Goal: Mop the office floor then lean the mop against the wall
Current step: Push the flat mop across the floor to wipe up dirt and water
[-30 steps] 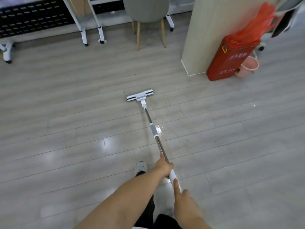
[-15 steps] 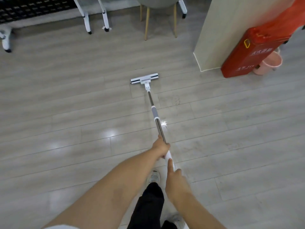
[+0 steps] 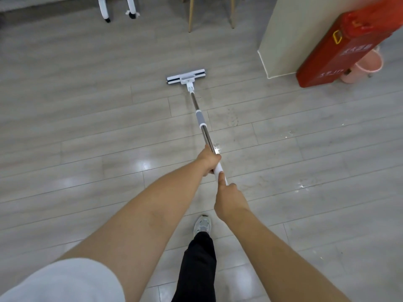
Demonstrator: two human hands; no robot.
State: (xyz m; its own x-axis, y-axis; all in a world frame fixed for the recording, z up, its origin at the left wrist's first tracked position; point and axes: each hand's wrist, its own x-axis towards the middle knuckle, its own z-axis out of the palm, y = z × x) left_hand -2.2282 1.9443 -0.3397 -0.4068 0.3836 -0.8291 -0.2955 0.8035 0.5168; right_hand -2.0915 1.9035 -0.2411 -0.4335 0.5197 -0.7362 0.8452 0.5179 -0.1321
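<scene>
A short white sleeve point(image 3: 65, 282) covers the left upper arm; forearms are bare, with black trousers point(image 3: 197, 264) and a pale grey-white trainer point(image 3: 202, 225).

One mop point(image 3: 202, 127), one left hand point(image 3: 209, 160), one right hand point(image 3: 229, 199), one red box point(image 3: 340, 46), one pink bucket point(image 3: 368, 64), one shoe point(image 3: 202, 225)

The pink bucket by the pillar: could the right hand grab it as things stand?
Probably not. The right hand grips the mop handle, and the pink bucket sits far across the floor, half hidden behind the red box.
</scene>
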